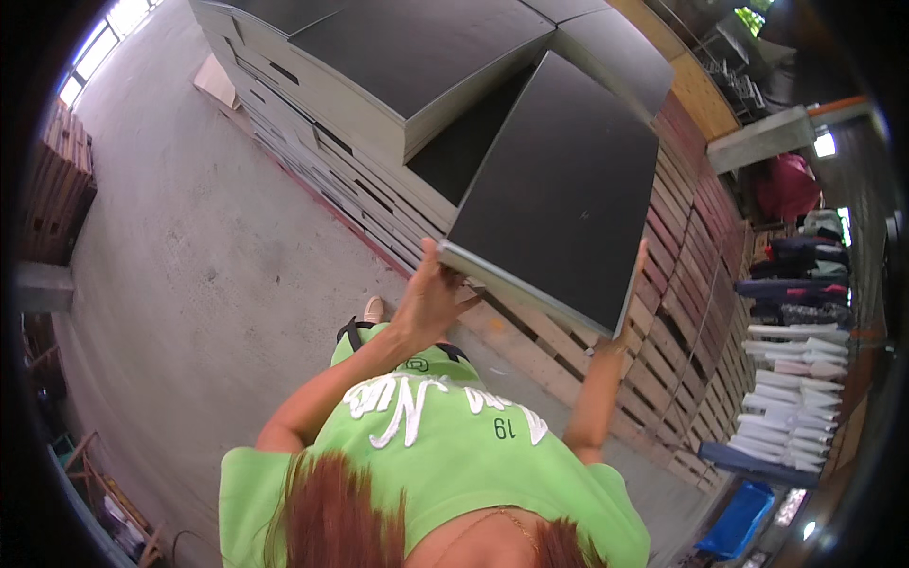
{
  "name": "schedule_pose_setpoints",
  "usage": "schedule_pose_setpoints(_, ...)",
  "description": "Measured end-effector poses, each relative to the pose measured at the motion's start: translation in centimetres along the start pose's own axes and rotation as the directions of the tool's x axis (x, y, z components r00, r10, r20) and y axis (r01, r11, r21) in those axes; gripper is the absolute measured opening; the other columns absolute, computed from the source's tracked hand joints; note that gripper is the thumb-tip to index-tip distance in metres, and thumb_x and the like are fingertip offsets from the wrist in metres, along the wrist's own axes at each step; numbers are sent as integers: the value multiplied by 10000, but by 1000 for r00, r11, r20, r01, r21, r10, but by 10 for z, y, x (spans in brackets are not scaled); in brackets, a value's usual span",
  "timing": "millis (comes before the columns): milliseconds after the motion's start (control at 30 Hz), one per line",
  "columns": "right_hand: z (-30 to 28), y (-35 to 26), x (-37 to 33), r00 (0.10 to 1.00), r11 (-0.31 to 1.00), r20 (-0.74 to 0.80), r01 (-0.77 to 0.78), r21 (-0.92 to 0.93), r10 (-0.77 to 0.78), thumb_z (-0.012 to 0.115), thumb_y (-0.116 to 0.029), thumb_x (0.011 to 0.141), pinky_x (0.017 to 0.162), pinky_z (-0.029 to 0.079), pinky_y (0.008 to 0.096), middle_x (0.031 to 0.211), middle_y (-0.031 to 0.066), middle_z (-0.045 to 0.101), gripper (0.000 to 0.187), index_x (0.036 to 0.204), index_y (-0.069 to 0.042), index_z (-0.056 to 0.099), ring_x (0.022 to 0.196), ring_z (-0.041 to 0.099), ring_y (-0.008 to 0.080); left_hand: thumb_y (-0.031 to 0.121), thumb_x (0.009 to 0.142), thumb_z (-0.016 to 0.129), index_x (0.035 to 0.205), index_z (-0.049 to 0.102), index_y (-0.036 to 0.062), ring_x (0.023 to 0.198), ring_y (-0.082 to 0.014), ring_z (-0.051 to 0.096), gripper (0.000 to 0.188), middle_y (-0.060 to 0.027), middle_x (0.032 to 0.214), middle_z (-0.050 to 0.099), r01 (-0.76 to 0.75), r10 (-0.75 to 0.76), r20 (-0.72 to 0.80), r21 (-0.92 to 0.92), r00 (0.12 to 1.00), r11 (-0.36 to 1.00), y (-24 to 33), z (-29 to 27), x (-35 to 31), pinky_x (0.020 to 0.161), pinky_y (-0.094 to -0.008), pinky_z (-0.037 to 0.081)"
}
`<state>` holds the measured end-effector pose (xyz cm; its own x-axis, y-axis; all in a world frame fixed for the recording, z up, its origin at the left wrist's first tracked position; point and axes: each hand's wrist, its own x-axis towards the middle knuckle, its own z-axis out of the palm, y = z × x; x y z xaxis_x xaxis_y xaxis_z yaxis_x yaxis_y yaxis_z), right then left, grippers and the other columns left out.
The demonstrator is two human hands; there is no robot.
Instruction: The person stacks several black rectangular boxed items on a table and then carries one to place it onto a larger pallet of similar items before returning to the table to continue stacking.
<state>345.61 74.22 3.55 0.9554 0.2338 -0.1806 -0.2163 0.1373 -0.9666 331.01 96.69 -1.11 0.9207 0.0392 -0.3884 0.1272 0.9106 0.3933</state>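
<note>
I hold a thick, flat bundle of dark-topped sheets [563, 194] between both hands, tilted, with its pale edge toward me. My left hand [431, 301] grips its near left corner, thumb up at the edge and fingers underneath. At the near right corner my right hand [620, 336] grips the side; most of its fingers are hidden. The far end of the bundle lies against big piles of similar dark-topped sheets [426, 62]. Beside it, a lower dark sheet [464, 147] shows in a gap between the piles.
Wooden pallets [701, 275] stand in stacks to the right. Folded clothes or cloths [791, 388] are piled at the far right, above a blue bag [739, 521]. More stacked wood [57, 185] is at the left. Concrete floor [208, 256] stretches beside the sheet piles.
</note>
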Motion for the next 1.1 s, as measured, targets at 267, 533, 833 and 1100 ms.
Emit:
schedule_pose_setpoints(267, -20, 26, -17, 990, 989, 70, -128, 78, 122, 287, -613, 955, 1042, 370, 418, 1437, 119, 383, 787, 1480, -33, 200, 1276, 419, 255, 848, 728, 360, 1490, 188, 135, 1348, -253, 313, 1057, -66, 1499, 284, -285, 304, -103, 166, 947, 944, 1, -27, -47, 1071, -463, 309)
schedule_pose_setpoints(533, -85, -65, 221, 780, 907, 463, -356, -223, 420, 192, -812, 825, 1086, 268, 480, 1442, 215, 373, 1030, 1429, 12, 332, 1318, 360, 334, 873, 685, 318, 1479, 228, 66, 1337, -245, 346, 1135, -105, 1465, 360, -242, 345, -194, 415, 918, 877, -14, 24, -55, 1073, -447, 327)
schedule_pose_setpoints(833, -24, -89, 218, 609, 869, 633, -223, -442, 478, 325, -684, 899, 995, 420, 299, 1362, 120, 467, 869, 1392, 29, 379, 1194, 477, 192, 509, 901, 544, 1245, 532, -2, 1098, -198, 571, 616, -130, 1195, 597, -391, 483, -359, 300, 799, 870, -14, 54, -48, 961, -337, 445)
schedule_pose_setpoints(1100, -54, -74, 146, 632, 918, 671, -193, -348, 387, 381, -634, 917, 1068, 356, 344, 1424, 139, 417, 829, 1406, 34, 352, 1272, 438, 238, 358, 847, 573, 1047, 630, -3, 731, -156, 664, 416, -92, 867, 673, -511, 551, -390, 211, 738, 834, -4, 62, -63, 654, -241, 549)
